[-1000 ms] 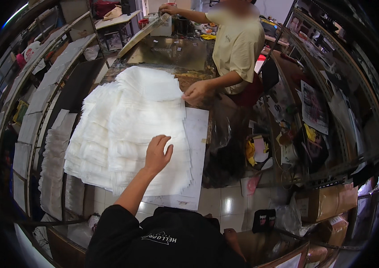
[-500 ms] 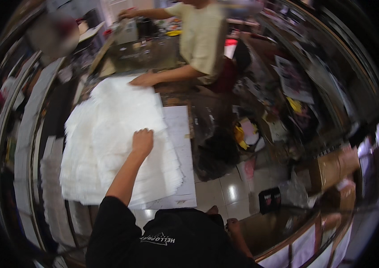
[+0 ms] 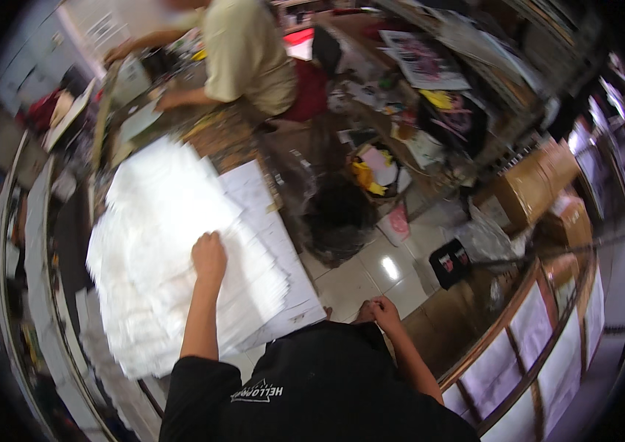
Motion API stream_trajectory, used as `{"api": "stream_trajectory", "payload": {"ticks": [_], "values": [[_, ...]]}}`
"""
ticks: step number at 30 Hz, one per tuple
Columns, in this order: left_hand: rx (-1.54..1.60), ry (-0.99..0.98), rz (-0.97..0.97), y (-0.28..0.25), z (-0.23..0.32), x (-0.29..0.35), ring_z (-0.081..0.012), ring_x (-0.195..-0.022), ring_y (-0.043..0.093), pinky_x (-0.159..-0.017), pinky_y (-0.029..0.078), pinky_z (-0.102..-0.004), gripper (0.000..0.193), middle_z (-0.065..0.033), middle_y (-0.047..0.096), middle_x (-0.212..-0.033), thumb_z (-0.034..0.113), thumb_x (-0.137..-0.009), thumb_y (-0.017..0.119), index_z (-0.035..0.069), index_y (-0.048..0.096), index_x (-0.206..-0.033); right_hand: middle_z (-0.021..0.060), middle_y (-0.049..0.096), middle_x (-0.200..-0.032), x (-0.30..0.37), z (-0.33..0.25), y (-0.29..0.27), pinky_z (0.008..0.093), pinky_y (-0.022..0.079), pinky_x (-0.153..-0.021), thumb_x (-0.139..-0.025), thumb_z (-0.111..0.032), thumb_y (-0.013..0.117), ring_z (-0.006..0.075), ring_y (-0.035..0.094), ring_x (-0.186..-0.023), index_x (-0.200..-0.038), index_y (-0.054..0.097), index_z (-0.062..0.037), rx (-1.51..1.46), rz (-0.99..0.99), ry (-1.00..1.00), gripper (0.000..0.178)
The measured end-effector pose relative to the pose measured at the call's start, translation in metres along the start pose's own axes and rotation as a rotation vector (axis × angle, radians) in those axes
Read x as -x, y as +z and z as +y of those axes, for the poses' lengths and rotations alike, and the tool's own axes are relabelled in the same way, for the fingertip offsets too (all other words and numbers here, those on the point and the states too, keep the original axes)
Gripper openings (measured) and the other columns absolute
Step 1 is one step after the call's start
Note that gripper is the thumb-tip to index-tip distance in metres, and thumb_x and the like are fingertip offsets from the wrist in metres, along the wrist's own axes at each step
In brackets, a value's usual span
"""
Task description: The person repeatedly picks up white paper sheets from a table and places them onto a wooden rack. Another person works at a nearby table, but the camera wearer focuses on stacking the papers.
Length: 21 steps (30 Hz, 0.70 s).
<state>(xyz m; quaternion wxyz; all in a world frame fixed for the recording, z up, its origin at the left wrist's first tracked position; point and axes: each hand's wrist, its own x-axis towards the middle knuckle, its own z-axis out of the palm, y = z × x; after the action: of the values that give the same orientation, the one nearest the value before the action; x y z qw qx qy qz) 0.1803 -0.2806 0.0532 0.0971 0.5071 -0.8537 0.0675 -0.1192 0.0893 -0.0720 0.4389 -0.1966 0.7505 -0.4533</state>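
Left hand (image 3: pixel 209 256): mine, fingers curled, atop white sheets (image 3: pixel 154 243); whether it pinches any, I cannot tell. Right hand (image 3: pixel 386 312): well rightward, loosely closed beside my black shirt (image 3: pixel 334 383); contents unclear. Risk: sideways pressure could fan the loose, uneven stack. Obscured: left fingertips, lower sheets; glare blanks individual edges.

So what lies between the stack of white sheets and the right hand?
In the head view, going from the stack toward the right hand, an uncovered strip of white board, then tiled floor.
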Motion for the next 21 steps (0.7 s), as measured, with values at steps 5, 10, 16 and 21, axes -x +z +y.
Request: {"api": "stream_trajectory", "payload": {"ticks": [5,10,16,21], "values": [[0.005,0.013,0.062,-0.005,-0.007,0.019,-0.0296,-0.078,0.06,-0.066,0.05,-0.0435,0.004,-0.0114,0.057,-0.081,0.01,-0.082,0.057,0.007,0.055,-0.084,0.0044,0.06,-0.077,0.024,0.028,0.005,0.0263,0.046,-0.057,-0.095,-0.019,0.056,0.0106,0.055,-0.063,-0.104,0.06,0.0008,-0.003,-0.085,0.082,0.022],[-0.033,0.06,-0.001,-0.018,-0.004,0.001,-0.0266,-0.077,0.065,-0.067,0.052,-0.041,0.007,-0.0112,0.063,-0.081,0.014,-0.082,0.06,0.008,0.061,-0.081,0.0026,0.061,-0.082,0.017,0.003,0.018,0.0252,0.046,-0.062,-0.093,-0.02,0.06,0.0105,0.055,-0.066,-0.106,0.061,-0.0024,-0.028,-0.121,-0.009,0.022],[-0.037,0.087,-0.042,0.008,0.0,-0.015,-0.0324,-0.075,0.064,-0.069,0.052,-0.0451,0.013,-0.0147,0.064,-0.079,0.017,-0.078,0.06,0.004,0.061,-0.077,0.0032,0.063,-0.086,0.014,-0.083,0.04,0.0277,0.05,-0.064,-0.093,-0.021,0.061,0.0099,0.059,-0.073,-0.111,0.064,-0.0046,0.082,-0.035,-0.118,0.025],[0.16,0.318,-0.009,0.0,0.057,0.009,-0.0396,-0.067,0.061,-0.062,0.048,-0.0501,0.016,-0.0187,0.061,-0.072,0.015,-0.078,0.061,0.002,0.055,-0.07,0.0068,0.065,-0.095,0.01,-0.122,0.058,0.0338,0.05,-0.078,-0.093,-0.033,0.064,0.0184,0.062,-0.088,-0.12,0.059,-0.007,0.026,-0.141,-0.481,0.038]]}}
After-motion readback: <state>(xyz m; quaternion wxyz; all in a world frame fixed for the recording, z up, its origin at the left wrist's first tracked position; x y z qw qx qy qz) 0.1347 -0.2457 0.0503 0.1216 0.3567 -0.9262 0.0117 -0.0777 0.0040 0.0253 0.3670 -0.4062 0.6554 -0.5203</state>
